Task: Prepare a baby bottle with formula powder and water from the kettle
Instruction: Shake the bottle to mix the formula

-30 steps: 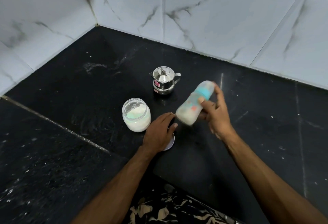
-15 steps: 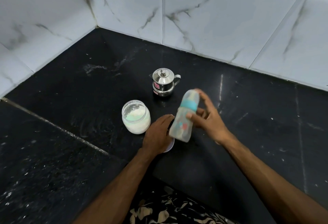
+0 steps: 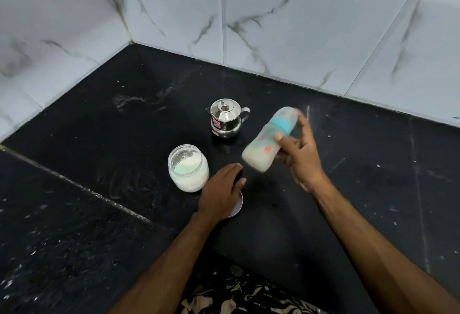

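My right hand grips a baby bottle with a blue collar and cap, holding it tilted above the counter with its top pointing up and to the right. The bottle is blurred and holds milky liquid. My left hand rests flat, fingers straight, on a white jar lid lying on the counter. Just left of that hand stands an open glass jar of white formula powder. A small steel kettle with its lid on stands behind, near the middle of the counter.
The black stone counter meets white marble wall tiles at the back and left, forming a corner. A seam runs diagonally across the counter's left part. Patterned dark cloth shows at the bottom edge.
The bottle has swung from more upright half a second ago back to a strong tilt to the right, as it was one second ago. My left hand has stayed on the lid.
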The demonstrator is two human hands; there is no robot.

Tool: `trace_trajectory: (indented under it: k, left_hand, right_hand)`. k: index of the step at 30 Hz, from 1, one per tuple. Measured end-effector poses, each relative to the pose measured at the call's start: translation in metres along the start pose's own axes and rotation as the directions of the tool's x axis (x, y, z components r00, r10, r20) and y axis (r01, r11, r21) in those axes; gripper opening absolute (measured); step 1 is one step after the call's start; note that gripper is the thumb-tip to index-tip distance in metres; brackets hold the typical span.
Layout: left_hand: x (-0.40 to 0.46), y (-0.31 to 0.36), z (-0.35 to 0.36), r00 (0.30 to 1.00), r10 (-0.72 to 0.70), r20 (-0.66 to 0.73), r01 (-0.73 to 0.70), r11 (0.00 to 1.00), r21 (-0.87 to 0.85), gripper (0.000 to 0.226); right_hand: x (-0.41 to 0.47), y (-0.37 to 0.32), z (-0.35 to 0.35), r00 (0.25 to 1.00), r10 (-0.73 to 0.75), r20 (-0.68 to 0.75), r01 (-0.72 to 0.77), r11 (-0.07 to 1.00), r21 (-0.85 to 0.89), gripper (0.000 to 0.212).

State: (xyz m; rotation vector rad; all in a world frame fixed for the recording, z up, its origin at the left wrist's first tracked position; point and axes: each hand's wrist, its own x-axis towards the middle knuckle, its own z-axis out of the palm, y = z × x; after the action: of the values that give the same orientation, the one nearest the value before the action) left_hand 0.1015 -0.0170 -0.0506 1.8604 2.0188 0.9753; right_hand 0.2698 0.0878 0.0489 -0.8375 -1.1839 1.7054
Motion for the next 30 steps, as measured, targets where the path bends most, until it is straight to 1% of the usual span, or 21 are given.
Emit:
trace_trajectory:
  k: [1,2,3,6,7,8,10,11,12,13,15,16,17,18,21,22,24,26,27,28,30]
  left_hand:
    - [0.000,0.000,0.000,1.000,-0.002,0.000,0.002,1.000,0.003,0.038]
    - [0.000,0.000,0.000,1.000,-0.002,0.004,0.002,1.000,0.003,0.038]
    - [0.000,0.001,0.000,1.000,0.004,0.004,-0.004,1.000,0.002,0.037]
    - [0.000,0.002,-0.003,1.000,0.006,0.000,-0.006,0.997,-0.081,0.037]
    - [0.000,0.002,-0.003,1.000,0.003,0.003,-0.003,0.997,-0.080,0.037]
    - [0.000,0.002,-0.003,1.000,0.006,0.003,-0.006,0.999,-0.046,0.037]
    - [-0.001,0.000,0.000,1.000,0.006,0.001,-0.006,1.000,0.006,0.038]
    - [-0.001,0.000,0.000,1.000,0.001,0.001,-0.001,1.000,0.005,0.039]
    - [-0.001,0.001,-0.001,1.000,-0.001,0.001,0.001,1.000,0.003,0.039]
    - [-0.001,0.003,-0.002,1.000,0.003,-0.002,-0.003,1.000,0.003,0.038]
    - [-0.001,0.004,-0.003,1.000,0.018,-0.006,-0.018,0.999,-0.026,0.040]
    - [-0.001,0.004,-0.004,1.000,0.021,-0.003,-0.021,0.999,-0.046,0.044]
    - [-0.001,0.005,-0.004,1.000,0.012,0.003,-0.012,0.998,-0.054,0.046]
    - [-0.001,0.006,-0.004,1.000,0.001,-0.001,-0.001,0.999,-0.046,0.045]
    - [-0.001,0.003,-0.001,1.000,0.004,-0.013,-0.003,1.000,0.013,0.038]
    - [-0.001,0.004,-0.001,1.000,0.011,-0.013,-0.011,1.000,0.015,0.038]
    - [-0.001,0.006,-0.004,0.999,0.024,-0.028,-0.024,1.000,-0.002,0.036]
    - [-0.002,0.009,-0.006,0.999,0.023,-0.044,-0.026,0.997,-0.075,0.040]
    - [-0.002,0.009,-0.006,0.999,0.016,-0.039,-0.020,0.995,-0.096,0.043]
    - [-0.001,0.009,-0.006,0.999,0.012,-0.039,-0.015,0.996,-0.085,0.042]
    - [-0.001,0.005,-0.003,0.999,0.024,-0.045,-0.024,1.000,-0.006,0.036]
  right_hand:
    - [0.004,-0.003,-0.001,0.998,-0.024,-0.057,0.027,0.998,0.057,0.070]
    - [0.004,-0.003,-0.001,0.997,-0.031,-0.065,0.036,0.996,0.076,0.070]
    - [0.000,-0.001,0.001,0.999,-0.016,-0.030,0.017,0.998,0.053,0.072]
    - [-0.017,0.009,0.005,0.971,0.105,0.217,-0.074,0.986,-0.146,0.080]
    - [-0.017,0.009,0.005,0.969,0.102,0.225,-0.066,0.985,-0.161,0.080]
    - [-0.014,0.006,0.005,0.984,0.064,0.167,-0.044,0.991,-0.124,0.078]
    - [-0.002,-0.003,0.001,1.000,-0.016,-0.024,0.016,1.000,0.023,0.069]
    - [0.002,-0.007,0.000,0.996,-0.040,-0.082,0.047,0.996,0.081,0.065]
    - [0.004,-0.009,0.000,0.994,-0.050,-0.096,0.060,0.993,0.099,0.064]
    - [0.002,-0.007,0.001,0.997,-0.037,-0.067,0.042,0.997,0.070,0.066]
    - [-0.010,0.003,0.005,0.993,0.050,0.111,-0.042,0.997,-0.069,0.078]
    - [-0.016,0.007,0.006,0.973,0.099,0.207,-0.070,0.987,-0.143,0.082]
    - [-0.018,0.009,0.007,0.961,0.117,0.249,-0.073,0.981,-0.181,0.082]
    - [-0.016,0.008,0.006,0.969,0.092,0.231,-0.053,0.984,-0.169,0.081]
    - [0.001,-0.005,0.004,1.000,-0.022,-0.021,0.022,1.000,-0.005,0.074]
    - [0.004,-0.007,0.004,0.998,-0.038,-0.048,0.041,0.998,0.043,0.074]
    - [-0.001,-0.003,0.007,1.000,-0.002,0.019,0.001,1.000,0.029,0.078]
    - [-0.014,0.005,0.011,0.975,0.098,0.199,-0.077,0.991,-0.113,0.082]
    - [-0.017,0.007,0.011,0.958,0.132,0.255,-0.090,0.981,-0.169,0.084]
    - [-0.016,0.006,0.011,0.958,0.127,0.258,-0.083,0.981,-0.175,0.084]
    - [-0.006,-0.003,0.010,0.994,0.044,0.100,-0.038,0.997,-0.062,0.079]
